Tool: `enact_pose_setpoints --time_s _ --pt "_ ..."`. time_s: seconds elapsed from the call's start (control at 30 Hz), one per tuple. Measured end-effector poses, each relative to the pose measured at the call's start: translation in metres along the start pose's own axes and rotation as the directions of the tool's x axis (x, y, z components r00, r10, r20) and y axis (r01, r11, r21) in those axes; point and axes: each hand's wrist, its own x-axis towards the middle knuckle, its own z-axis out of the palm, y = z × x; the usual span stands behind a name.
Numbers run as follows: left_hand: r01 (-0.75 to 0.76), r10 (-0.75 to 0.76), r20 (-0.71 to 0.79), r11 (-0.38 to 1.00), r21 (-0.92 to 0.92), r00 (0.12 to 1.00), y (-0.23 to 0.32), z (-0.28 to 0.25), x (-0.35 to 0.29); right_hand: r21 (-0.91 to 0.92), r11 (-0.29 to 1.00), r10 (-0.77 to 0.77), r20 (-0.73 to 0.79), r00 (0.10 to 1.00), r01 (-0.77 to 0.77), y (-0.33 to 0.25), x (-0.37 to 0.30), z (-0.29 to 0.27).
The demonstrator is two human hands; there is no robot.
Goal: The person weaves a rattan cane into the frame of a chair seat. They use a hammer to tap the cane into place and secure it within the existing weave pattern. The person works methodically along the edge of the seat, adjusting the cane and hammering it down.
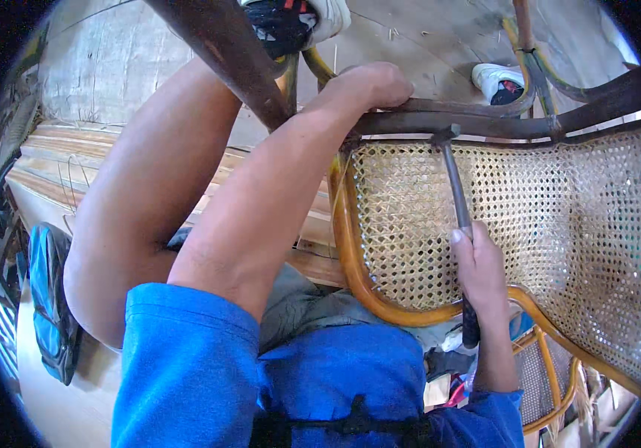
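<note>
A rattan chair with a woven cane panel (pixel 410 224) lies tipped in front of me, its dark rail (pixel 477 125) along the far side. In my right hand (pixel 481 272) is a hammer (pixel 455 179), gripped round the handle with the thumb along it. The hammer's head is at the dark rail, by the panel's far edge; I cannot tell if it touches. My left arm stretches forward across the view. At the rail's left end, my left hand (pixel 380 84) is curled, its fingers mostly hidden, and whatever it holds cannot be made out.
A thick dark pole (pixel 227 60) slants across the upper left. Wooden planks (pixel 59 160) lie at the left near a dark bag (pixel 50 299). Shoes (pixel 499 81) stand on the floor beyond the rail. Another cane piece (pixel 541 381) is at the lower right.
</note>
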Motion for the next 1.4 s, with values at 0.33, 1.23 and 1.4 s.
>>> enact_pose_setpoints --time_s 0.33,1.23,1.4 --pt "-0.275 0.357 -0.258 0.912 0.303 0.898 -0.001 -0.011 -0.03 0.035 0.999 0.017 -0.032 0.999 -0.015 -0.011 -0.004 0.009" --pt "-0.185 -0.251 -0.694 0.853 -0.488 0.675 0.075 0.034 -0.214 0.444 0.796 0.589 -0.413 0.694 -0.412 0.189 -0.232 0.253" --pt "-0.252 -0.397 -0.63 0.675 -0.693 0.667 0.072 0.045 -0.223 0.396 0.888 0.441 -0.594 0.673 -0.232 0.213 -0.23 0.254"
